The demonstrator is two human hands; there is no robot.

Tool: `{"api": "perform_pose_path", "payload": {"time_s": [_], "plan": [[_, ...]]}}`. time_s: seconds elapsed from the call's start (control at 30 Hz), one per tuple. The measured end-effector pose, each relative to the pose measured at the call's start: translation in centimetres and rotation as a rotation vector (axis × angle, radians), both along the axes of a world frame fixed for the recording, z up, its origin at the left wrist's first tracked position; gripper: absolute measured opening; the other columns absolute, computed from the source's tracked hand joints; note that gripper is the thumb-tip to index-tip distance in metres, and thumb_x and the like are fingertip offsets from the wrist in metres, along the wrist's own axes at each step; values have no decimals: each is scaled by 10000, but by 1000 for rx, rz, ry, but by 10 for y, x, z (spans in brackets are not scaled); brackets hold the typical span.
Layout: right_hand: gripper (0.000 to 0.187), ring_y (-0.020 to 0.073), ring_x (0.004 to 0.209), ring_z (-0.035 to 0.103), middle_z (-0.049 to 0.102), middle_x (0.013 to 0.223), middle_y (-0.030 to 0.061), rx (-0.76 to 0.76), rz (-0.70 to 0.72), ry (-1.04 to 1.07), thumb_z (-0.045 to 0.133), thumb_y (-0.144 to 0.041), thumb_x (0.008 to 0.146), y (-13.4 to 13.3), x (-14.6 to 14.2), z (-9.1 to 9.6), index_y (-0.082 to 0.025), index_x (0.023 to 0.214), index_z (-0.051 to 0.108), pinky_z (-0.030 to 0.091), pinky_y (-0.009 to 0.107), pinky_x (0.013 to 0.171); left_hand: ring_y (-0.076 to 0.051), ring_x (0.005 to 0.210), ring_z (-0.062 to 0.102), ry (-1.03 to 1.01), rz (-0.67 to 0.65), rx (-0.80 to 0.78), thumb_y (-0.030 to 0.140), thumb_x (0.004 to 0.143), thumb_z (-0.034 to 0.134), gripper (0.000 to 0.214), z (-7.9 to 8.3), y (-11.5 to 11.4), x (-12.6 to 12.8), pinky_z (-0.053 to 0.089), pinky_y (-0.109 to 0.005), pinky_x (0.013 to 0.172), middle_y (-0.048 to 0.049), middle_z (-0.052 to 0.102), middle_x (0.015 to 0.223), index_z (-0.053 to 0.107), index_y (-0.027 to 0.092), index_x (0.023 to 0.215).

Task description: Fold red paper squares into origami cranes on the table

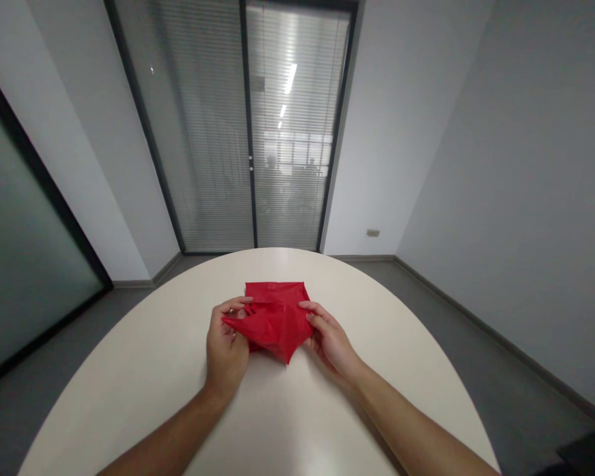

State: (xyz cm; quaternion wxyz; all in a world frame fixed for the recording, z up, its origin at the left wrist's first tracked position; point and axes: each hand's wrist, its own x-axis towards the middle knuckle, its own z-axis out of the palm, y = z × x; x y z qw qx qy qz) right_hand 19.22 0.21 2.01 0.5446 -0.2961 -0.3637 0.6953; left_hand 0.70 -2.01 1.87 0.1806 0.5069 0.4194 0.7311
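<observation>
Between my hands is a creased sheet of red material [277, 317], thin and partly folded, perhaps paper or a soft bag; I cannot tell which. Its far edge runs straight, while a pointed corner hangs toward me and another points left. My left hand [228, 344] grips its left side, with the fingers curled and partly behind the sheet. On the right edge, my right hand [332, 340] pinches it between thumb and fingers. Both hands are just above or on the table; the underside of the sheet is hidden.
A round cream table [277, 423] lies under my hands, its curved edge all around. Beyond it stand a glass partition with blinds [292, 185] and white walls. A dark object [590, 453] shows at the bottom right corner.
</observation>
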Motion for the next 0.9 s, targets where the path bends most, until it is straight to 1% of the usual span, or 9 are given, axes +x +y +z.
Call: {"api": "perform_pose_path", "payload": {"time_s": [0.17, 0.27, 0.33, 0.47, 0.57, 0.63, 0.7, 0.8, 0.9], "plan": [[318, 133, 638, 606, 689, 779, -12, 5, -21, -4, 783, -311, 712, 0, -1, 2, -224, 996, 669, 485, 241, 586, -181, 1000, 653, -11, 35, 27, 306, 939, 581, 90, 0, 0, -1, 523, -344, 918, -52, 680, 1076, 572, 226, 980], [347, 123, 614, 582, 684, 767, -25, 10, -62, 4, 777, -297, 708, 0, -1, 6, -240, 1031, 660, 457, 227, 569, -180, 983, 660, -22, 33, 67, 333, 952, 570, 103, 5, -2, -2, 533, -331, 875, -55, 679, 1080, 561, 231, 957], [356, 127, 609, 573, 690, 780, -25, 7, -80, 6, 764, -283, 702, -1, -2, 9, -244, 1039, 658, 441, 229, 562, -178, 973, 659, -42, 34, 74, 342, 954, 568, 114, 9, -3, -3, 526, -338, 886, -58, 671, 1088, 558, 229, 952], [261, 135, 606, 549, 682, 751, -24, 1, -133, -42, 710, -253, 689, 2, 0, 9, -224, 947, 682, 394, 231, 544, -184, 1011, 637, -60, 41, 125, 342, 908, 621, 124, 16, -1, -6, 500, -333, 913, -44, 655, 1079, 568, 230, 916], [156, 143, 619, 535, 659, 690, -29, 30, -184, -80, 662, -235, 675, 7, 2, 7, -213, 825, 697, 387, 243, 570, -200, 1073, 604, 3, 69, 131, 334, 822, 702, 150, 14, 6, -15, 478, -326, 942, -41, 638, 1096, 606, 233, 878], [139, 154, 642, 540, 665, 696, -26, 57, -212, -100, 656, -248, 679, 8, 4, 5, -213, 802, 712, 395, 255, 597, -218, 1096, 585, 30, 117, 87, 344, 749, 754, 208, 11, 11, -22, 478, -326, 935, -51, 620, 1122, 641, 228, 879], [142, 159, 653, 544, 671, 703, -21, 84, -240, -124, 683, -291, 697, 9, 6, 4, -211, 807, 724, 402, 262, 611, -202, 950, 609, 8, 157, -3, 358, 706, 768, 249, 7, 15, -28, 506, -299, 810, -45, 627, 1036, 662, 219, 882], [222, 158, 664, 567, 681, 723, -12, 129, -255, -143, 777, -381, 702, 8, 8, 4, -204, 824, 719, 430, 263, 625, -162, 715, 603, -82, 68, -180, 394, 705, 754, 291, 3, 19, -30, 495, -265, 628, -17, 653, 868, 661, 205, 906], [329, 156, 668, 599, 691, 752, -3, 178, -229, -163, 848, -441, 672, 8, 10, 5, -204, 829, 682, 465, 263, 618, -173, 725, 649, -218, -60, -294, 469, 718, 745, 359, 1, 22, -26, 521, -269, 638, -18, 690, 856, 646, 199, 933]]}}
